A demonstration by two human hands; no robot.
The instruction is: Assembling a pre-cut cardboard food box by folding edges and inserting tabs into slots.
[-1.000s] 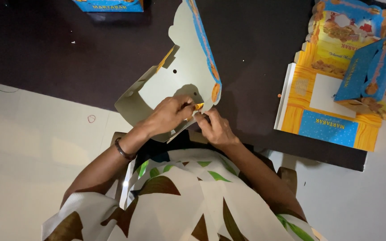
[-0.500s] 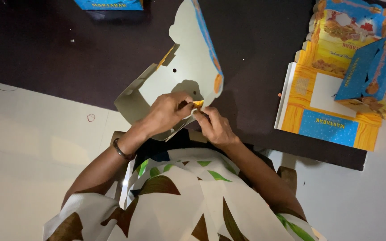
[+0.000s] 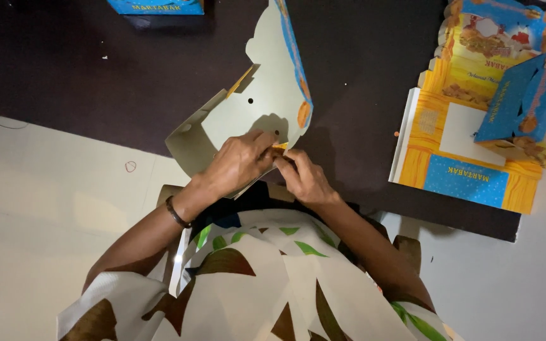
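A part-folded cardboard box (image 3: pixel 257 107), pale grey inside and printed blue and orange outside, stands tilted on the dark mat (image 3: pixel 96 76) in front of me. My left hand (image 3: pixel 238 163) presses on its lower inner panel and pinches a small orange tab (image 3: pixel 279 146) at the box's near corner. My right hand (image 3: pixel 301 178) meets it from the right, fingers closed on the same corner. A dark bracelet (image 3: pixel 175 212) sits on my left wrist.
A stack of flat printed box blanks (image 3: pixel 469 158) lies at the right on the mat, with a folded blue and orange box (image 3: pixel 529 104) on top. Another blue box (image 3: pixel 156 6) shows at the top edge. Pale floor (image 3: pixel 39 208) lies to the left.
Both hands stay at the box's near corner with small finger movements. The box has barely shifted.
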